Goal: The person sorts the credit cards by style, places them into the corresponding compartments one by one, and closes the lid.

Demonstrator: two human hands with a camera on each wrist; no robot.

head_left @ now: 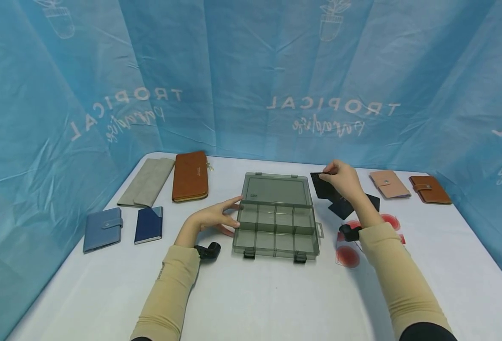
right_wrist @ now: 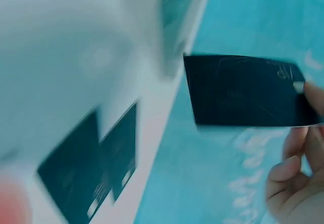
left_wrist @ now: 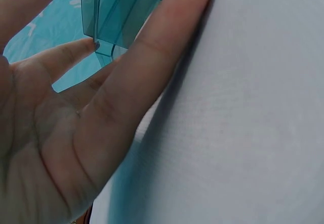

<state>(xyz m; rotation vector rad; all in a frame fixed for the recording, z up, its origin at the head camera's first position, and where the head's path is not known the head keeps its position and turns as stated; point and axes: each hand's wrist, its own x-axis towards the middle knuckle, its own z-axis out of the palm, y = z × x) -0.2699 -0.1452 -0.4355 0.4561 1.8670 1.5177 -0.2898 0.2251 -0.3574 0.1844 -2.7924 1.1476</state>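
A clear grey plastic compartment box [head_left: 275, 254] lies with its lid [head_left: 277, 189] folded back, and its divided sections are bare. My left hand [head_left: 211, 219] spreads its fingers against the box's left side; the left wrist view has those fingers [left_wrist: 147, 62] stretched out along the box wall [left_wrist: 89, 11]. Right of the lid, my right hand [head_left: 345, 182] pinches a black card [head_left: 321, 188] by its edge. The right wrist view shows this card [right_wrist: 243, 89] raised, with thin light lines on its face. Below it, other black cards [head_left: 341, 209] lie on the white tabletop, partly behind my right wrist.
Red round-patterned clear pieces [head_left: 347, 256] lie under my right forearm. A pink card holder [head_left: 389, 183] and a brown one [head_left: 430, 189] sit at the right. At left are a grey wallet [head_left: 146, 182], brown zip wallet [head_left: 190, 176], blue wallet [head_left: 102, 229] and navy holder [head_left: 148, 225].
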